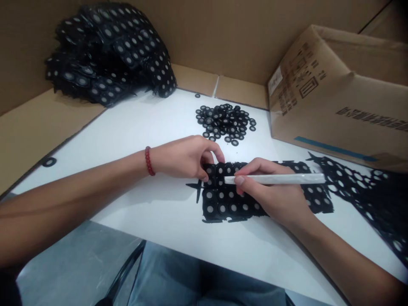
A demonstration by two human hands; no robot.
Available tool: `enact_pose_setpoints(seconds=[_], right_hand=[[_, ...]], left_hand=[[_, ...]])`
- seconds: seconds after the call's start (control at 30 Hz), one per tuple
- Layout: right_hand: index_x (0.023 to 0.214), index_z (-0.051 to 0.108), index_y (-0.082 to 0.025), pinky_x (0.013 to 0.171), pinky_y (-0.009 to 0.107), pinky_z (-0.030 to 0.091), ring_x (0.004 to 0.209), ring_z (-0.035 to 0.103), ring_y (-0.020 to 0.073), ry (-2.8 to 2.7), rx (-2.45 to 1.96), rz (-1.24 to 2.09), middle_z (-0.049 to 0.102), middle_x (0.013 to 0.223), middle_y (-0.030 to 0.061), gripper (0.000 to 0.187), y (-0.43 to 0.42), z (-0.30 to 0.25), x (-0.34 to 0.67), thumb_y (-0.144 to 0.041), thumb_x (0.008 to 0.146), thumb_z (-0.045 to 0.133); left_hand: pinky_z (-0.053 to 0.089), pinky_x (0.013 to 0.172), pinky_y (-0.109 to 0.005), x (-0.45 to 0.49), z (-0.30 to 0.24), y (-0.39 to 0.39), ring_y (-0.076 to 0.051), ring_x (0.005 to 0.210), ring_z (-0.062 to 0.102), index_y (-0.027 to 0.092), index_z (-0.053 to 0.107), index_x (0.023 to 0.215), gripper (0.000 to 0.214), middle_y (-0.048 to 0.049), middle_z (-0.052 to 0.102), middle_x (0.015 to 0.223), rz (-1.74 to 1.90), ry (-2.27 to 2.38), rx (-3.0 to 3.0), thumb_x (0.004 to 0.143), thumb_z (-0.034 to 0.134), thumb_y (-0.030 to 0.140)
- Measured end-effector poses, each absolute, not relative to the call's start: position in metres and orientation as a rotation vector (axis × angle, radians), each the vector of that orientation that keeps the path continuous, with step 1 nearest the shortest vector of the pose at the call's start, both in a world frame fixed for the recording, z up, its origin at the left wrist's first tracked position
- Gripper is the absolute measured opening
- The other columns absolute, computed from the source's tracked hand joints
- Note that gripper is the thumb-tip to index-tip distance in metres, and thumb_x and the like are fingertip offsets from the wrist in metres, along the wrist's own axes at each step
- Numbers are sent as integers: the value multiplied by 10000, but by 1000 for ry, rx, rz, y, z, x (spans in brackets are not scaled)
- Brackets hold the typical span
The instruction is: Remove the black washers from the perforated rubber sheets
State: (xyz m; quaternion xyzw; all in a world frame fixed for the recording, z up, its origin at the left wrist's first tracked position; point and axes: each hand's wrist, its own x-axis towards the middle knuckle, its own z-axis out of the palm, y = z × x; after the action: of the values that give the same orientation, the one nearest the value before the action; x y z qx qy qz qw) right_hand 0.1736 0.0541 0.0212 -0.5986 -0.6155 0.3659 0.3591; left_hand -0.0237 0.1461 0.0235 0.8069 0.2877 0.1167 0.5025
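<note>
A black rubber sheet (223,203) full of round ring parts lies on the white table top (153,127) in front of me. My left hand (185,156), with a red bead bracelet at the wrist, pinches the sheet's upper left edge with curled fingers. My right hand (270,197) rests on the sheet's middle and grips a white stick tool (277,179) lying sideways, its tip pointing left over the sheet. A loose heap of black rings (225,121) lies beyond the hands.
A big pile of black ring sheets (108,55) sits at the back left on cardboard. A brown cardboard box (341,89) stands at the right. Emptied black sheets (360,187) spread at the right. One lone ring (49,161) lies at the left.
</note>
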Motion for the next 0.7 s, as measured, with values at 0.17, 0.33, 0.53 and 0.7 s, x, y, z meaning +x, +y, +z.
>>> enact_pose_setpoints(seconds=[0.17,0.33,0.53,0.7], right_hand=[[668,603,-220,497,248,455,532,592,138,-1610,-1558,915,670,577,-11,127,53,21,172,-278,763,664],[657,588,-221,466,249,426,523,586,141,-1605,-1555,910,674,585,-5,150,51,20,170,-281,779,650],[652,587,-221,474,247,408,547,591,144,-1554,-1554,911,674,588,-5,168,49,21,169,-303,783,654],[661,597,-226,457,254,402,544,591,151,-1591,-1561,899,677,598,0,156,48,21,169,-301,788,648]], left_hand=[[483,546,-221,-23,21,146,-157,635,661,162,671,937,350,-12,693,685,354,622,1834,603,720,75],[482,534,-213,-23,19,147,-133,602,648,162,659,977,368,-5,672,700,348,610,1838,620,708,88],[475,508,-219,-23,18,146,-116,532,612,153,680,948,381,-1,643,680,405,647,1837,577,748,106],[462,524,-211,-23,18,147,-87,538,562,160,673,989,411,0,618,713,390,658,1885,587,749,121]])
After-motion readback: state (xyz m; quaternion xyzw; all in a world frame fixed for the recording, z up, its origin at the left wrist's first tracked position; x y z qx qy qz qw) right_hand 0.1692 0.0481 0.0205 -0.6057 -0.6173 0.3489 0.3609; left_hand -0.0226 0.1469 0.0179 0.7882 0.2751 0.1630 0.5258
